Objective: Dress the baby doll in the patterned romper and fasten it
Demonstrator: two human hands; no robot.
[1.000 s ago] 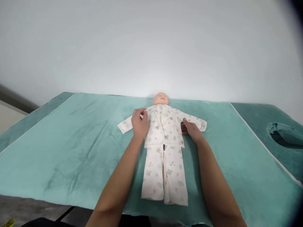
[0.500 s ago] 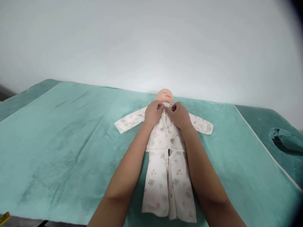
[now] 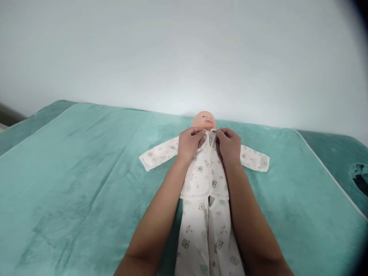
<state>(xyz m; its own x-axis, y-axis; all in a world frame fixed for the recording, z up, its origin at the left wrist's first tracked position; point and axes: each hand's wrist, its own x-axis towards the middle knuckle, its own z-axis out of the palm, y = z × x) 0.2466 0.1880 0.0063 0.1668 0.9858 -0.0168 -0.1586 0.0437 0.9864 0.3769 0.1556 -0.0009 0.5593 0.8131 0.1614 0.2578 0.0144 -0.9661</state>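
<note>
A baby doll (image 3: 204, 119) lies on its back, its head toward the wall. It wears a white baby shirt (image 3: 198, 178) printed with small animals, sleeves spread to both sides, and matching white pants (image 3: 192, 234). My left hand (image 3: 190, 142) pinches the shirt's collar edge on the left, just below the doll's chin. On the other side, my right hand (image 3: 229, 143) grips the opposite collar edge between thumb and fingers. The two edges stand slightly apart at the neck, leaving a narrow V. Lower down, the shirt front meets along the middle.
Green plush cloth (image 3: 86, 184) covers the bed, with a white-edged sheet over a darker one. Behind it rises a plain pale wall (image 3: 184, 53). A dark, glossy round thing (image 3: 360, 178) shows partly at the right edge.
My hands have drawn a little apart at the collar, each holding an edge, and the neck opening is wider. The view has shifted slightly, with the doll nearer.
</note>
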